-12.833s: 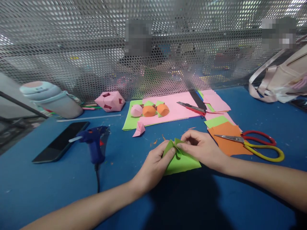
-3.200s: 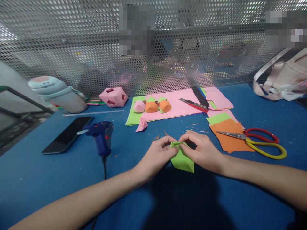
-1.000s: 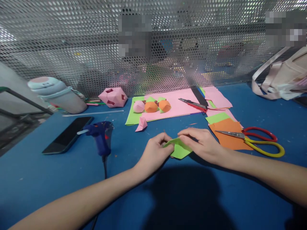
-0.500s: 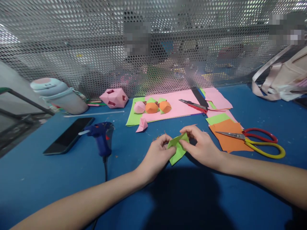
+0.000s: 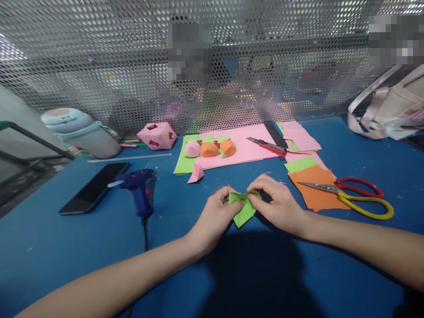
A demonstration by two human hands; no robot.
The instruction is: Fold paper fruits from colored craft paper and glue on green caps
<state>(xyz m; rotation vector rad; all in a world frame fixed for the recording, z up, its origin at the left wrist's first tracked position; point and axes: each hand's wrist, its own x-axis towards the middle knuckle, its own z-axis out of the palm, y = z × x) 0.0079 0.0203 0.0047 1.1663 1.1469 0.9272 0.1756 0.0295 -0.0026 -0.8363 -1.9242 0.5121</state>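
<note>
A small folded green paper piece [image 5: 244,211] is held just above the blue table [image 5: 66,247] between both hands. My left hand [image 5: 217,216] pinches its left corner with thumb and fingers closed. My right hand [image 5: 280,205] pinches its top right edge, fingers curled over the fold. The lower tip of the paper points down toward the table.
A blue glue gun [image 5: 141,190] and a black phone [image 5: 94,187] lie to the left. Red and yellow scissors [image 5: 357,198] rest on orange paper [image 5: 314,190] at the right. Pink and green sheets [image 5: 245,148] carry small paper balls [image 5: 208,149] and a cutter [image 5: 266,145]. A perforated metal screen [image 5: 99,66] closes the back.
The green paper has shrunk from a wide folded sheet into a small compact shape. In the last half second both hands pinched its top edge closer together.
</note>
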